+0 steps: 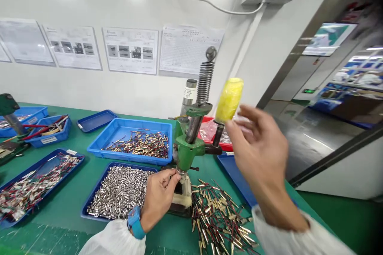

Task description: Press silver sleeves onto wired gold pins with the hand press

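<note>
A green hand press [186, 151] with an upright coil spring stands in the middle of the bench. My left hand [160, 191], with a blue watch [137, 223] on its wrist, pinches thumb and fingertips together right under the press ram; whatever lies between them is too small to make out. Beside the yellow-wrapped lever handle [229, 99] is my right hand [260, 143], slightly blurred, its fingers spread and not wrapped round it. Close to my left hand sits a tray of small silver metal cylinders [122, 191]. Brass-coloured parts with red and black wires [220, 215] lie heaped right of the press.
Behind is a light-blue tray [104, 137] with more wired brass parts. Further left are a tray of wired pieces [38, 183], a tool bin [49, 131] and another green press [10, 111]. A red tray [206, 121] and a blue tray [239, 179] stand right.
</note>
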Tool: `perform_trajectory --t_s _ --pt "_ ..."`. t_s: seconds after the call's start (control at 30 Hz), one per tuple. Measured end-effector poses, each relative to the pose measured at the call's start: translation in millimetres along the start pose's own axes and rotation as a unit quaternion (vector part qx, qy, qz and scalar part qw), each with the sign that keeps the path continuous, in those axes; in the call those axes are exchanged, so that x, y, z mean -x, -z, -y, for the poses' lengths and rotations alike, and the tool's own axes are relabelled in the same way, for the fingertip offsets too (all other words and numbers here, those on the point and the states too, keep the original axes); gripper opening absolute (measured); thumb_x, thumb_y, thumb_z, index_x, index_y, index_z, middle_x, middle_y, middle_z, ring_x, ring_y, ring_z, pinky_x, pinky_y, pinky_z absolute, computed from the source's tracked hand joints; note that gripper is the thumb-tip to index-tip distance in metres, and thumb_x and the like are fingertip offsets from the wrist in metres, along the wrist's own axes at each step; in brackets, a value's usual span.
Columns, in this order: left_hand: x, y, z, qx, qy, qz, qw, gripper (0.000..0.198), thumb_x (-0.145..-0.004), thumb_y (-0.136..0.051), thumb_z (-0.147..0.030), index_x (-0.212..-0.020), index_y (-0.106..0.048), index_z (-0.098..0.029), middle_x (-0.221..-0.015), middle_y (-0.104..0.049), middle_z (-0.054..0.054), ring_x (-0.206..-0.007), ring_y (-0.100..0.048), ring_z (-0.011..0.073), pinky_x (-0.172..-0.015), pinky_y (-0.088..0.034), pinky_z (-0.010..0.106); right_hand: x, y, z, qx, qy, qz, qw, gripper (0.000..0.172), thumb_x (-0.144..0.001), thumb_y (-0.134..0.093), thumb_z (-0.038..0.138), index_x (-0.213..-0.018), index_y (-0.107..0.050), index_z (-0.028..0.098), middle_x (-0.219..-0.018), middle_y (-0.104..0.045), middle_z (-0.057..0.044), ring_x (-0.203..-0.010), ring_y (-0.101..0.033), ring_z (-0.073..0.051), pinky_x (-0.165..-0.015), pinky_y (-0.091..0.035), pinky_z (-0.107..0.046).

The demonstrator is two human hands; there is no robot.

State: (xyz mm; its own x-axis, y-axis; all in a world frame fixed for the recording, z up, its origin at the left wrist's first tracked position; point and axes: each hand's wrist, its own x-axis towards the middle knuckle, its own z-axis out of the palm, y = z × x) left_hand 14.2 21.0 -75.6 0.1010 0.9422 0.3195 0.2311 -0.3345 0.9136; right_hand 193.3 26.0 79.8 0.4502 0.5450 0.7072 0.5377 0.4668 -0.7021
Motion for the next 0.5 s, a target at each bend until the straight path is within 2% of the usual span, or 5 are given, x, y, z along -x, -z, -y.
perform_trajectory --t_s 0.1,0.17,0.3,0.4,0.5 --pt "-1.1 -1.8 4.7 0.012 0.001 0.001 1.0 0.033 -0.091 -0.059 -0.038 -0.091 -0.079 -0.012 -0.059 -0.052 -0.002 -0.054 -0.039 0.0115 -0.051 -0.03 0.024 -51.0 -19.4 8.1 0.044 0.092 0.032 0.994 0.049 -0.08 -0.072 0.028 -0.126 -0.057 0.022 -0.123 -0.065 -0.01 -0.102 -0.066 -0.023 -0.09 -0.055 -0.044" --pt "-1.2 -3.1 7.2 0.019 0.006 0.002 1.0 0.033 -0.09 -0.06 -0.039 -0.093 -0.078 -0.012 -0.059 -0.054 -0.001 -0.053 -0.042 0.012 -0.051 -0.032 0.023 -62.6 -23.1 14.7 0.06 0.115 0.052 0.99 0.041 -0.082 -0.069 0.024 -0.121 -0.057 0.022 -0.114 -0.067 -0.006 -0.092 -0.066 -0.021 -0.086 -0.055 -0.044" --pt "0.7 -2.6 6.8 0.019 0.014 0.011 1.0 0.032 -0.091 -0.059 -0.038 -0.097 -0.078 -0.013 -0.068 -0.066 0.002 -0.057 -0.052 0.0138 -0.054 -0.039 0.022 -29.7 -11.9 39.4 0.015 0.102 0.02 0.994 0.028 -0.088 -0.061 0.017 -0.115 -0.055 0.024 -0.097 -0.062 -0.001 -0.072 -0.06 -0.014 -0.068 -0.055 -0.031" --pt "1.4 -0.8 3.9 0.028 0.015 0.014 0.999 0.03 -0.091 -0.06 -0.037 -0.097 -0.079 -0.014 -0.072 -0.071 0.003 -0.061 -0.058 0.0152 -0.056 -0.042 0.022 -1.5 -3.1 51.8 -0.031 0.113 -0.024 0.993 0.027 -0.09 -0.06 0.018 -0.115 -0.053 0.024 -0.093 -0.057 -0.001 -0.076 -0.059 -0.013 -0.067 -0.054 -0.028" --pt "0.5 -1.7 2.8 0.062 0.026 0.006 0.998 0.028 -0.089 -0.063 -0.036 -0.095 -0.079 -0.015 -0.071 -0.07 0.003 -0.062 -0.059 0.016 -0.058 -0.043 0.023 1.7 -2.5 49.4 -0.021 0.123 -0.041 0.991 0.026 -0.091 -0.06 0.021 -0.116 -0.053 0.024 -0.098 -0.059 -0.002 -0.081 -0.062 -0.016 -0.073 -0.055 -0.031"
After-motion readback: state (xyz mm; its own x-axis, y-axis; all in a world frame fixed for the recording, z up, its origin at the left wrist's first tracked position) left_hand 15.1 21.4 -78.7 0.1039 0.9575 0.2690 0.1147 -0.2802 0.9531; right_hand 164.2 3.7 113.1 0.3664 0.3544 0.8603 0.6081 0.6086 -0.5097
